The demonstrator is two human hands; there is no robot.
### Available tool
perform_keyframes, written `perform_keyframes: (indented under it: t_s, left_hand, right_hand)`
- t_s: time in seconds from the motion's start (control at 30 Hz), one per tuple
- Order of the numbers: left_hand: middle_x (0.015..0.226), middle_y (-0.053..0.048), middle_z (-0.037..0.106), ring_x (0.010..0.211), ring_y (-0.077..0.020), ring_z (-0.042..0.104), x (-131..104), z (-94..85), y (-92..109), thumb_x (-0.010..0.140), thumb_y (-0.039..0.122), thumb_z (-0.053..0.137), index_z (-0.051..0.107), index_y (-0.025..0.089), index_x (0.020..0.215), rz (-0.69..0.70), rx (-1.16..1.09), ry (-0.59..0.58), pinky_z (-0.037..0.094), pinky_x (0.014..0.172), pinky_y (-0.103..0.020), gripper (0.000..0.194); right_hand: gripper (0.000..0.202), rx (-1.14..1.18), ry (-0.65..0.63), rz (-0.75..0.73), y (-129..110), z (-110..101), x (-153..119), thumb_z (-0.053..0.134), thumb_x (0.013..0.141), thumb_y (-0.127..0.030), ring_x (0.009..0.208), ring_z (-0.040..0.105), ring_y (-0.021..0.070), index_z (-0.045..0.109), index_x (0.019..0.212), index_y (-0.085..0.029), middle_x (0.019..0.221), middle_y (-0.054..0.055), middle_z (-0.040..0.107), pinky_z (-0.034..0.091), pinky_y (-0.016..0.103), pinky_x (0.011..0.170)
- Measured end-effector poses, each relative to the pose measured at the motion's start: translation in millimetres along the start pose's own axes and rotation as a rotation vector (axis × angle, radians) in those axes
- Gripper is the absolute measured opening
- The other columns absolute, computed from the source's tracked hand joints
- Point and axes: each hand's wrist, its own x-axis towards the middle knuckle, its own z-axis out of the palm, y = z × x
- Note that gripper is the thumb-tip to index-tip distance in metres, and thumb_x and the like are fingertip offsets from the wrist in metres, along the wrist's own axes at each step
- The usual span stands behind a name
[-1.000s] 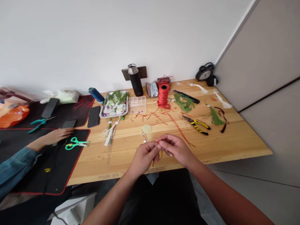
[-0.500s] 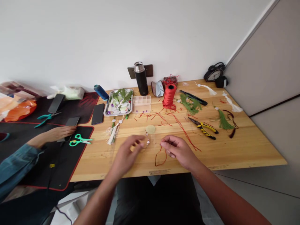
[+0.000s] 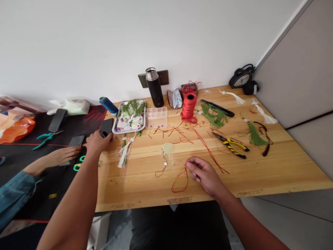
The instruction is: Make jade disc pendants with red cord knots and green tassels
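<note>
My left hand (image 3: 95,141) reaches out to a black smartphone (image 3: 107,125), with fingers along its left edge and the thumb at its right side. Over the front of the table, my right hand (image 3: 204,173) pinches a thin red cord (image 3: 180,191) that hangs down in a loop. Between my hands, a pale round disc (image 3: 168,148) lies on the wood with a short beaded string (image 3: 165,163) trailing from it. Beside the phone stands a metal tray (image 3: 129,131) with green and white pieces on it.
A red cord spool (image 3: 188,106), black flask (image 3: 155,91) and clear bead box (image 3: 156,113) stand at the back. Yellow-black pliers (image 3: 231,145) and tassels (image 3: 256,133) lie right. At left, another person's hand (image 3: 66,154) rests on a phone; my forearm partly covers green scissors (image 3: 77,167).
My left hand has moved from near the beaded string, left and away from me, onto the phone. My right hand still pinches the red cord. The view has shifted slightly.
</note>
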Motion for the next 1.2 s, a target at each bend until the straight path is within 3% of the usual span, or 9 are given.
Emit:
perform_keyframes:
  t_s: [0.07, 0.13, 0.27, 0.47, 0.8, 1.2]
  left_hand:
    - [0.143, -0.036, 0.059, 0.141, -0.0543, 0.050, 8.1, 1.8, 13.8, 0.090, 0.062, 0.065, 0.057, 0.005, 0.146, -0.234, 0.107, 0.000, 0.040, 0.111, -0.068, 0.079]
    - [0.153, -0.036, 0.051, 0.147, -0.0530, 0.043, 14.5, 2.2, 25.3, 0.090, 0.063, 0.066, 0.050, 0.005, 0.155, -0.325, 0.136, -0.005, 0.037, 0.115, -0.068, 0.088]
    - [0.159, -0.037, 0.043, 0.150, -0.0520, 0.037, 24.9, 3.8, 35.2, 0.092, 0.067, 0.063, 0.047, 0.004, 0.156, -0.335, 0.121, -0.014, 0.035, 0.117, -0.069, 0.092]
    - [0.159, -0.036, 0.041, 0.150, -0.0512, 0.036, 30.6, 6.2, 36.9, 0.094, 0.070, 0.060, 0.049, 0.003, 0.154, -0.334, 0.116, 0.018, 0.033, 0.117, -0.068, 0.091]
    - [0.155, -0.034, 0.047, 0.148, -0.0527, 0.041, 2.5, 6.0, 32.2, 0.091, 0.066, 0.065, 0.052, 0.006, 0.151, -0.332, 0.153, 0.023, 0.037, 0.117, -0.067, 0.086]
    - [0.151, -0.039, 0.051, 0.143, -0.0572, 0.045, 2.4, 15.5, 34.8, 0.085, 0.077, 0.059, 0.056, 0.007, 0.144, -0.336, 0.156, 0.101, 0.037, 0.113, -0.070, 0.091]
  right_hand:
    - [0.048, 0.007, 0.008, 0.007, -1.4, 0.6, 1.9, 0.088, 0.080, -0.061, 0.046, 0.031, 0.0060, 0.066, 0.087, -0.018, 0.058, -0.008, 0.043, 0.019, 0.024, 0.046]
    - [0.048, 0.005, 0.009, 0.015, -2.5, 0.7, 3.5, 0.088, 0.080, -0.061, 0.046, 0.031, 0.0058, 0.066, 0.088, -0.018, 0.059, -0.008, 0.044, 0.019, 0.024, 0.046]
    - [0.047, -0.006, -0.013, 0.030, -2.6, -1.1, 5.3, 0.086, 0.082, -0.061, 0.046, 0.033, 0.0059, 0.067, 0.089, -0.018, 0.059, -0.008, 0.044, 0.021, 0.023, 0.045]
    - [0.045, 0.016, -0.021, 0.020, 0.1, -2.2, 4.9, 0.086, 0.083, -0.059, 0.045, 0.033, 0.0057, 0.066, 0.089, -0.019, 0.058, -0.009, 0.044, 0.022, 0.023, 0.045]
    - [0.047, 0.007, -0.026, -0.007, -0.6, -1.0, 3.5, 0.086, 0.082, -0.061, 0.046, 0.036, 0.0056, 0.066, 0.089, -0.018, 0.062, -0.008, 0.047, 0.024, 0.023, 0.044]
    - [0.052, -0.034, -0.010, -0.047, 2.3, 1.2, 0.3, 0.085, 0.080, -0.066, 0.047, 0.036, 0.0068, 0.066, 0.089, -0.019, 0.061, -0.008, 0.046, 0.024, 0.024, 0.045]
